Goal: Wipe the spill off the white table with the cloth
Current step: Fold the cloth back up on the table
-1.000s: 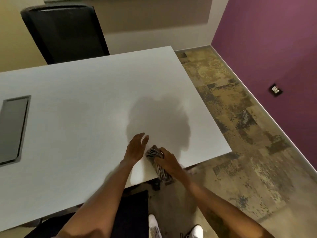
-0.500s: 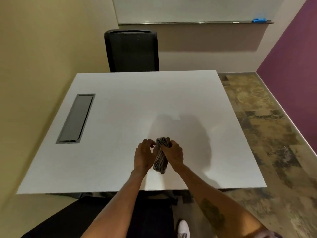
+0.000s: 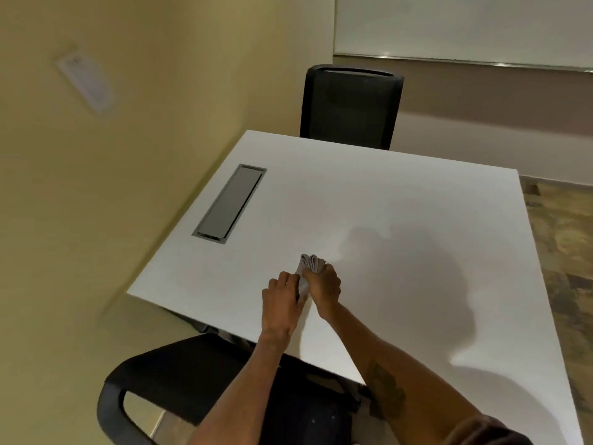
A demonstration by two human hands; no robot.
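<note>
Since a moment ago our view has swung left, so the counter now sits at an angle, and our hands have carried the cloth a little further in from the near edge. Our right hand is curled tight around the bunched grey cloth, whose folded end sticks up above the fist. Our left hand presses against the cloth's lower side with fingers bent; whether its grip truly closes on the fabric we cannot tell. Most of the cloth is hidden between the two hands. We can make out no spill on the white surface, only our shadow to the right. Motion blur softens the wall and the chair beyond.
</note>
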